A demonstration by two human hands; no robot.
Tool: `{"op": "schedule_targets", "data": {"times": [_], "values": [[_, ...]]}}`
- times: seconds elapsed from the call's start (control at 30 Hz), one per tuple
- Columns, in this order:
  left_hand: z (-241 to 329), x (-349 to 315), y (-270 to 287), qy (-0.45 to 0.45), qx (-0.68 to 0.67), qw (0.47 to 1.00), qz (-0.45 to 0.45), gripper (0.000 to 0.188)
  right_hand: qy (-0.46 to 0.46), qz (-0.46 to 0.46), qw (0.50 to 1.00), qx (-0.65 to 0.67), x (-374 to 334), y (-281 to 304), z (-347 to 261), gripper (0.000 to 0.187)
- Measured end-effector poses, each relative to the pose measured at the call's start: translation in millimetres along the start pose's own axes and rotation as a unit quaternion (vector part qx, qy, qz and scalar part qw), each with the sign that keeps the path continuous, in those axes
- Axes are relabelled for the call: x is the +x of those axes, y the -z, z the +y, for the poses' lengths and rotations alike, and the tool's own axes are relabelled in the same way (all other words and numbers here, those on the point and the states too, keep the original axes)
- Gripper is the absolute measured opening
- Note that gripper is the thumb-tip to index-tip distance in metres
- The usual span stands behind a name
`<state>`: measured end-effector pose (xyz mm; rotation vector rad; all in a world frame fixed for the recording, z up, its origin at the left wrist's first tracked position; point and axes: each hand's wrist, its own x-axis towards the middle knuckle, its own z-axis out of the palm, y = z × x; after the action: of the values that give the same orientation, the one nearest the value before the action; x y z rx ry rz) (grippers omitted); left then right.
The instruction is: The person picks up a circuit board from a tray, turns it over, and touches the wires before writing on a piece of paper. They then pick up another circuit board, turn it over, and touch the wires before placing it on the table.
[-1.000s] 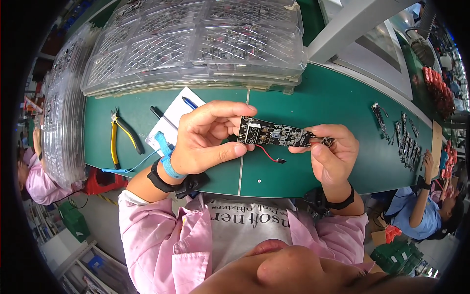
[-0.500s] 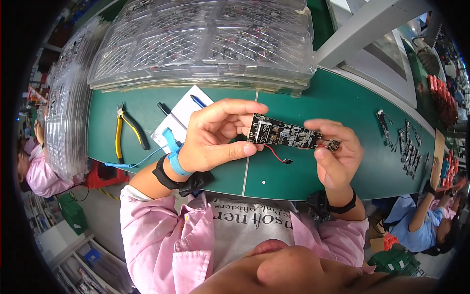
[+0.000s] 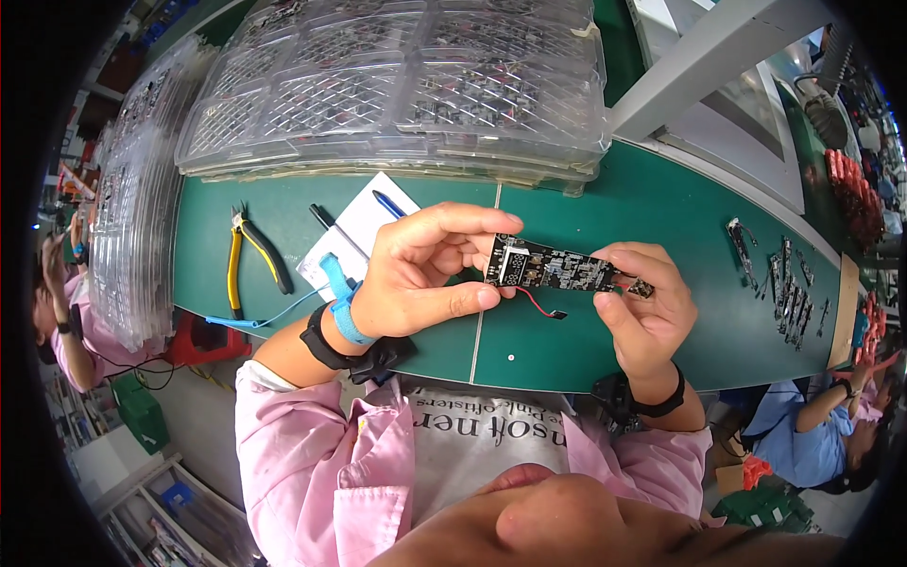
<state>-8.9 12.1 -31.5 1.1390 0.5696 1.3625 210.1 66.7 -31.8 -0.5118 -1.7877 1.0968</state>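
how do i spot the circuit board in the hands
Find the green table and its stacked clear trays. Below them in the picture, the left hand and right hand hold the board. Unlike the parts lying at right, it is held up, a red wire at its lower edge.

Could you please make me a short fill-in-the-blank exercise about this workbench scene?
1. The left hand holds one end of a ____ circuit board, with the right hand at its other end.
2. The wire hanging below the board is ____.
3. The pliers have one black handle and one ____ handle.
4. The tabletop is ____.

Missing words: black; red; yellow; green.
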Motion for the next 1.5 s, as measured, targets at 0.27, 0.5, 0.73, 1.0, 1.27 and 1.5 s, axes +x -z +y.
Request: {"op": "schedule_targets", "data": {"times": [0.27, 0.5, 0.73, 1.0, 1.27, 1.5], "values": [[1.9, 3.5, -7.9, 0.018, 0.018, 0.999, 0.042, 0.043, 0.014, 0.001, 0.998, -0.055, -0.6, -0.2, -4.1, 0.031], [-1.6, 4.0, -5.7, 0.116, 0.107, 0.982, 0.106, 0.031, 0.047, -0.020, 0.986, -0.158, -1.6, -10.1, -6.3, 0.028], [-0.2, 6.3, -6.0, 0.149, 0.109, 0.976, 0.119, 0.020, 0.064, -0.039, 0.978, -0.193, -5.2, -14.9, -7.4, 0.029], [-3.2, 5.2, -3.5, 0.140, 0.105, 0.976, 0.128, 0.021, 0.052, -0.051, 0.979, -0.190, -4.4, -16.1, -4.9, 0.030], [1.6, 3.4, -12.9, 0.041, 0.027, 0.996, 0.077, 0.039, -0.026, -0.002, 0.991, -0.128, 1.3, -7.2, -5.7, 0.027], [1.0, 0.9, -5.1, -0.008, 0.129, 0.992, 0.009, 0.039, 0.023, 0.036, 0.992, -0.115, 4.3, -8.4, -4.5, 0.013]]}}
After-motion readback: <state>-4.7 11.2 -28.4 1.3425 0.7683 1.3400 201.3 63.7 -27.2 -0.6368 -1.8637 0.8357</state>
